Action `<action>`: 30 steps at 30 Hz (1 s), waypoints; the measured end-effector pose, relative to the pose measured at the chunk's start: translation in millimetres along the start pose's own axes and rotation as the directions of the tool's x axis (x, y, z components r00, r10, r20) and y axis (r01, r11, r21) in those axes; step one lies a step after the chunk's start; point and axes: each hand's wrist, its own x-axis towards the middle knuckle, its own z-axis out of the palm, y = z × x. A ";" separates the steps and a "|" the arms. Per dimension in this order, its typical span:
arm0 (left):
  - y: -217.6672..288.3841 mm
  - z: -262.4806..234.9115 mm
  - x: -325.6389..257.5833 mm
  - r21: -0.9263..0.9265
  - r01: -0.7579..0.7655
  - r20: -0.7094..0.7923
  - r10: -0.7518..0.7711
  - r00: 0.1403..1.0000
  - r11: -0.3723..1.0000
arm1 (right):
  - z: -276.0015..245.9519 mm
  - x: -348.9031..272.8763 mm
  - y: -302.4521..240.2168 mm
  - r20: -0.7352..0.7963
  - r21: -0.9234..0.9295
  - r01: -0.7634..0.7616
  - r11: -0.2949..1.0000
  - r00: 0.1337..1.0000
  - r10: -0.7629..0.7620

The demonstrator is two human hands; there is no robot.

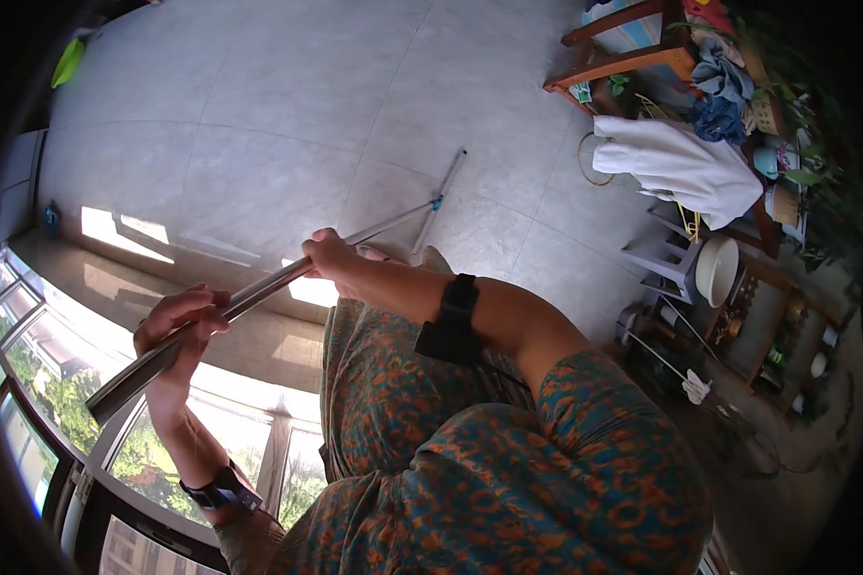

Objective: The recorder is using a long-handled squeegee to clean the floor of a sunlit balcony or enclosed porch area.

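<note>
A long-handled floor squeegee [273, 282] with a silver pole slants across the view. Its narrow bar head [449, 175] rests on the grey tiled floor, joined to the pole by a teal piece [437, 202]. Near the pole's upper end, my left hand [184, 321] curls around it. Farther down, my right hand [328, 257] is closed in a fist around the same pole, its forearm reaching across my body. Each wrist or forearm wears a black band. Part of a foot shows just behind the pole, beyond my patterned clothing.
Windows [58, 355] and a sunlit ledge run along the left. On the right stand a wooden chair [623, 62], a white cloth [676, 168] draped over furniture, a grey stool [666, 259], a white basin [716, 272] and a wooden rack [786, 335]. A green object [67, 63] lies far left.
</note>
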 end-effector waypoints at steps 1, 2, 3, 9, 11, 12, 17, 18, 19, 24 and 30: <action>10.7 -9.9 -7.1 0.008 -0.034 -0.040 0.035 0.999 0.999 | 19.2 -7.3 -13.7 0.068 0.009 0.010 1.000 0.998 -0.011; 25.8 -16.1 -15.0 -0.001 -0.013 -0.088 0.013 0.996 1.000 | 38.6 -10.0 -22.8 0.081 -0.010 0.029 1.000 0.996 -0.028; 41.0 -22.0 -25.0 -0.004 0.013 -0.147 -0.014 0.989 1.000 | 59.3 -15.5 -32.1 0.140 -0.037 0.052 0.998 0.989 -0.046; 56.7 -6.9 -22.3 0.252 0.151 -0.365 -0.051 0.929 0.956 | 112.4 31.0 -68.3 0.369 0.076 0.192 0.978 0.906 -0.207; 53.2 9.6 -26.2 0.330 0.187 -0.365 -0.057 0.929 0.925 | 110.7 27.8 -73.1 0.435 0.066 0.204 0.977 0.875 -0.212; 59.8 16.7 -23.5 0.352 0.157 -0.350 -0.025 0.936 0.923 | 108.3 26.5 -76.8 0.447 0.087 0.216 0.972 0.864 -0.232; 84.1 42.7 -5.1 0.263 0.066 -0.460 0.065 0.886 0.963 | 74.9 9.6 -118.9 0.397 -0.016 0.348 0.937 0.862 -0.314; 83.4 46.5 5.7 0.176 0.080 -0.484 0.016 0.875 0.981 | 58.3 11.7 -131.4 0.345 -0.077 0.380 0.922 0.878 -0.333; 81.3 51.0 15.3 0.080 0.073 -0.504 -0.023 0.864 0.994 | 43.3 16.1 -141.2 0.297 -0.139 0.408 0.902 0.887 -0.355; 36.9 77.0 89.2 -0.131 -0.023 -0.342 -0.023 0.940 0.991 | -65.6 69.8 -176.8 0.014 -0.371 0.370 0.852 0.919 -0.393; -8.9 145.0 220.0 -0.540 0.187 -0.040 -0.247 0.968 0.821 | -248.5 158.2 -225.3 -0.346 -0.399 0.364 0.841 0.790 -0.506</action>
